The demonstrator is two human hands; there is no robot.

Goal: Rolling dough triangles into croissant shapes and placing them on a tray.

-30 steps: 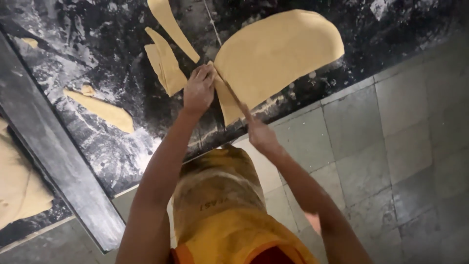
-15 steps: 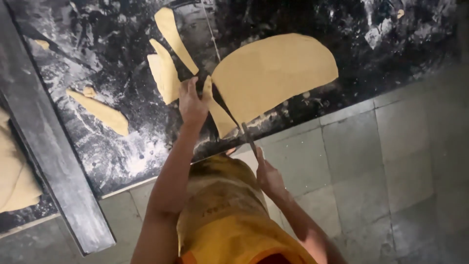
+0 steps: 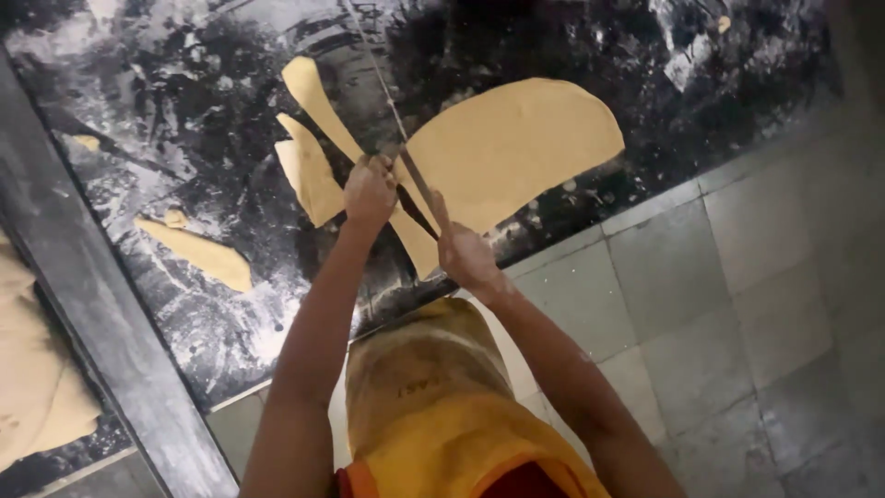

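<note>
A large flat sheet of yellow dough (image 3: 521, 148) lies on a black, flour-dusted counter (image 3: 184, 323). A long thin knife (image 3: 419, 184) lies slantwise across the sheet's left edge. My left hand (image 3: 369, 189) is closed on the blade's far end. My right hand (image 3: 466, 254) grips the near end by the counter's edge. A narrow strip of dough (image 3: 417, 242) lies just left of the blade, parted from the sheet by a dark gap. Two more cut strips (image 3: 313, 175) lie to the left of my left hand.
Another dough offcut (image 3: 198, 251) lies further left on the counter. A dark bar (image 3: 101, 350) runs along the left, with more dough (image 3: 37, 397) beyond it. Grey floor tiles (image 3: 737, 304) fill the right side. A yellow apron (image 3: 433, 415) hangs below me.
My right hand has moved up from the counter's edge towards the dough. Both hands and the knife have shifted a little right, and a dark gap now shows beside the narrow strip.
</note>
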